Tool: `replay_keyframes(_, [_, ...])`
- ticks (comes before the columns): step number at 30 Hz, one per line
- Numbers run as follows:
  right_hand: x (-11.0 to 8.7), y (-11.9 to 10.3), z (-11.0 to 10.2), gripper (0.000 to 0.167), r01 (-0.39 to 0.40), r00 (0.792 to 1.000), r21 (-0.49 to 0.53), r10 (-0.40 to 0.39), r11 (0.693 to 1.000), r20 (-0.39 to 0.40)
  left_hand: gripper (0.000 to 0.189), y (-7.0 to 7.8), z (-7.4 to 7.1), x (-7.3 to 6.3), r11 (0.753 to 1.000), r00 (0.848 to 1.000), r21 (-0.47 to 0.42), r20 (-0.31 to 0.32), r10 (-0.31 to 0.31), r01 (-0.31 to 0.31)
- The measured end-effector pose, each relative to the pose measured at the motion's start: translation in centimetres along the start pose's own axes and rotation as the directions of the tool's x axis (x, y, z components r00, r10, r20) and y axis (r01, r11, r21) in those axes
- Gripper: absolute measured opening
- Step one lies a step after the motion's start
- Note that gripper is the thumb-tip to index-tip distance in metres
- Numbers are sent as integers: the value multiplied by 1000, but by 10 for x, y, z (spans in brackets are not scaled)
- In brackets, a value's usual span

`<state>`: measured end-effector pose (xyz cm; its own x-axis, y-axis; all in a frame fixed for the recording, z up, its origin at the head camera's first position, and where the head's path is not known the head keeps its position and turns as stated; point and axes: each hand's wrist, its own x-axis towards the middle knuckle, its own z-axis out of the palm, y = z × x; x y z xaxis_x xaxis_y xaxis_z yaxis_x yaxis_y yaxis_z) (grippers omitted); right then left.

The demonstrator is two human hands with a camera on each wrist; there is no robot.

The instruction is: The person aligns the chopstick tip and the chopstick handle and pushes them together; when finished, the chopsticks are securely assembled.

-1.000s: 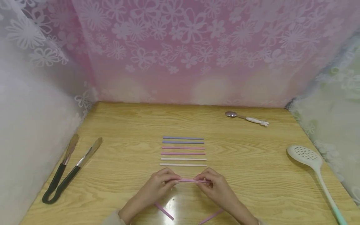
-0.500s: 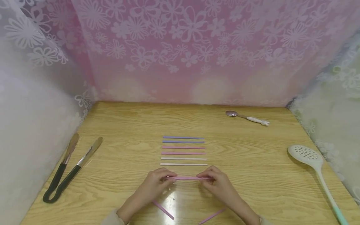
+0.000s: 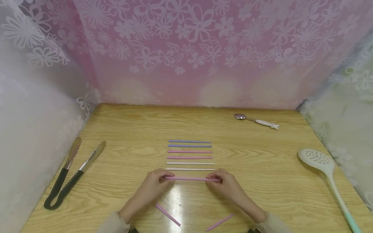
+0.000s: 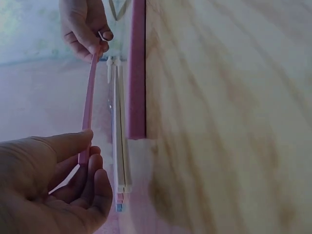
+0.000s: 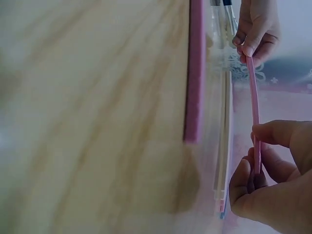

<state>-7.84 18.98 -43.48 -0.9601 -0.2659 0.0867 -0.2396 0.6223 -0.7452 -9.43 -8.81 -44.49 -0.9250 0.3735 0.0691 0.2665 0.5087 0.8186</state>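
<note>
Level in front of a row of chopsticks, a pink chopstick [image 3: 190,178] stretches between both hands in the head view. The left hand [image 3: 154,185] pinches its left end between thumb and fingers. At the other end, the right hand [image 3: 228,184] pinches it the same way. In the left wrist view the chopstick [image 4: 88,109] runs from the near fingertips to the far hand. Just beyond it lie two white chopsticks [image 3: 190,169], then two pink chopsticks [image 3: 190,158] and two blue chopsticks [image 3: 190,146], all roughly parallel.
Two loose pink chopsticks lie slanted nearer the body, one at left [image 3: 168,215] and one at right [image 3: 220,223]. Black-handled tongs [image 3: 65,186] rest at the left, a slotted spatula [image 3: 317,160] at the right, and a spoon [image 3: 240,116] at the back right. Floral cloth [image 3: 186,64] surrounds the table.
The hands have drawn apart, the left sliding out to the chopstick's left end. Both hands and the chopstick have moved forward, closer to the white chopsticks.
</note>
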Motion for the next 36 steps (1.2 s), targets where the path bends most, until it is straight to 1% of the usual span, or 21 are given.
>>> replay_keyframes(3, [3,3,2,8,32,999,12,-32,999,8,13,-2,-1,2,1000,1000,-4,1,-23,23])
replay_keyframes(5, [5,5,3,8,70,997,13,-70,997,10,12,-3,0,4,1000,1000,4,-2,-29,29])
replay_keyframes(7, [7,6,5,8,77,997,9,-77,997,9,12,-4,1,6,999,999,19,-4,-34,34])
replay_keyframes(10, [10,7,7,8,40,999,-6,-40,999,17,12,-4,2,9,999,999,39,-14,-37,37])
replay_keyframes(11, [12,7,7,8,2,1000,-7,-1,1000,21,13,-5,3,10,998,999,46,-17,-36,37])
replay_keyframes(14, [14,7,9,8,-55,998,-16,55,998,11,12,-4,3,12,998,999,52,-18,-40,41])
replay_keyframes(17, [16,8,12,9,-86,996,-29,86,996,-2,12,-5,3,14,997,999,61,-14,-49,50])
replay_keyframes(22, [16,10,17,10,-106,994,-41,105,994,-16,12,-8,4,14,996,999,74,-14,-50,51])
replay_keyframes(26, [16,11,18,11,-119,993,-61,117,991,-28,11,-8,4,14,996,999,75,-21,-48,49])
replay_keyframes(32, [15,9,17,13,-115,993,-75,113,991,-24,10,-6,5,14,995,998,87,-40,-52,56])
replay_keyframes(36, [14,10,17,12,-114,993,-77,113,990,-21,11,-5,4,14,995,998,84,-26,-53,55])
